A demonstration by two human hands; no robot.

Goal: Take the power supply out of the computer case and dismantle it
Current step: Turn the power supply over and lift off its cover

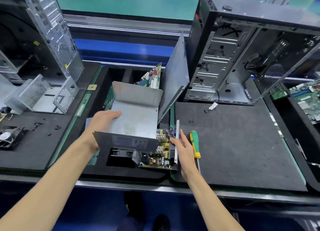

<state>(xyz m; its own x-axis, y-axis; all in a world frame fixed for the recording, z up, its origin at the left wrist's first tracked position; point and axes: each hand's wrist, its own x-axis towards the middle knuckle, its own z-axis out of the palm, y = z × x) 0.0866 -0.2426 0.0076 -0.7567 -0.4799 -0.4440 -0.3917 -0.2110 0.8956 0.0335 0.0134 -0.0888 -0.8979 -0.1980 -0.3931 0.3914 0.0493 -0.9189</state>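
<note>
The power supply's grey U-shaped metal cover is lifted off and held tilted above the bench centre, with my left hand gripping its left side. Below it lies the power supply base, its circuit board with coils and capacitors exposed. My right hand presses against the base's right side wall, fingers around its edge. The emptied black computer case stands open at the back right.
A green and yellow screwdriver lies just right of my right hand on the black mat. A loose side panel leans behind the cover. Motherboards fill a bin. Another case, a drive cage and a fan sit left.
</note>
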